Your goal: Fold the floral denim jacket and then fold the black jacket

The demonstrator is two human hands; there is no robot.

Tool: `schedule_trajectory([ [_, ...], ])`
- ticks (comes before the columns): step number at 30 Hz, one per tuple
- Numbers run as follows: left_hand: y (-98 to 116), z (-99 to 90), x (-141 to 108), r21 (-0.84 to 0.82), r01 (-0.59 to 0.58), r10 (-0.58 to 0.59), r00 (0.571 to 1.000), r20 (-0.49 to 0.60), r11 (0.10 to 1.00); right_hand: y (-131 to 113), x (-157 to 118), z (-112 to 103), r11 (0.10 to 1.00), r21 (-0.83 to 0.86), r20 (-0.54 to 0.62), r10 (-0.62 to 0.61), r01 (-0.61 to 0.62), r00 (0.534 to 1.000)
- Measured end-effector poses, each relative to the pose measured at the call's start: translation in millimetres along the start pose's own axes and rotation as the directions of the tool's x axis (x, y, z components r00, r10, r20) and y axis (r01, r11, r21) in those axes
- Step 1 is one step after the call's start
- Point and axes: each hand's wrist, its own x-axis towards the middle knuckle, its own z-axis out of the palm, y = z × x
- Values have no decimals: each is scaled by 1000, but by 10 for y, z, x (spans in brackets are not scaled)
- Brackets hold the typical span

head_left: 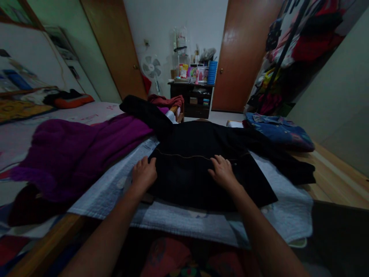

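Observation:
A black jacket (pixel 184 181) is spread over a light blue cloth, with a tan seam line across it and its sleeves stretched to either side. On the jacket's left edge rests my left hand (pixel 144 173), fingers slightly bent and apart. My right hand (pixel 223 173) lies on the jacket just below the seam, right of the middle, thumb apart from the fingers. Neither hand visibly grips the fabric. The light blue cloth (pixel 184 227) shows beneath the jacket along the near edge.
Purple clothing (pixel 86 150) lies on the bed at the left, under the jacket's left sleeve. A folded blue patterned garment (pixel 279 129) sits at the right. Farther back stand a white fan (pixel 152 67) and a dark cabinet (pixel 191 105). Clothes hang (pixel 314 46) at the upper right.

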Motion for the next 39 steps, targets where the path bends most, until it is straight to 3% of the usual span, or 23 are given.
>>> schedule_trajectory([
  [4, -113, 50, 106, 48, 74, -81, 984, 160, 996, -246, 7, 398, 994, 108, 133, 7, -21, 991],
  [7, -161, 45, 179, -29, 52, -43, 966, 254, 998, -271, -22, 555, 993, 116, 160, 11, -30, 987],
  [10, -227, -17, 234, -89, -9, 33, 962, 270, 996, -253, -38, 604, 993, 113, 151, 5, -23, 989],
  [13, -290, -87, 211, -24, -26, 30, 976, 216, 999, -249, -44, 603, 993, 118, 159, 10, -30, 987],
  [16, -288, -127, 121, 61, -28, 9, 959, 284, 998, -257, -36, 562, 990, 129, 194, 29, -55, 981],
  [18, -209, -146, 64, 126, -46, 8, 958, 285, 991, -261, 1, 501, 988, 137, 229, 36, -69, 973],
  [21, 80, -148, 48, 158, -137, 123, 988, 92, 978, -276, 148, 374, 987, 149, 253, 18, -57, 967],
  [24, 544, -36, 158, 27, -347, 348, 937, -29, 938, -313, 369, 310, 984, 175, 184, -6, -27, 983],
  [27, 1009, 233, 350, -146, -482, 486, 874, -10, 864, -338, 539, 402, 983, 184, 126, -14, -10, 992],
  [30, 1272, 550, 516, -265, -476, 513, 853, 90, 839, -297, 576, 589, 985, 173, 155, -11, -17, 988],
  [34, 1264, 796, 609, -280, -408, 461, 873, 159, 869, -158, 524, 734, 989, 129, 152, 48, -67, 987],
  [39, 1033, 799, 673, -212, -221, 270, 933, 238, 952, 94, 512, 651, 960, 63, 201, 254, -271, 946],
])
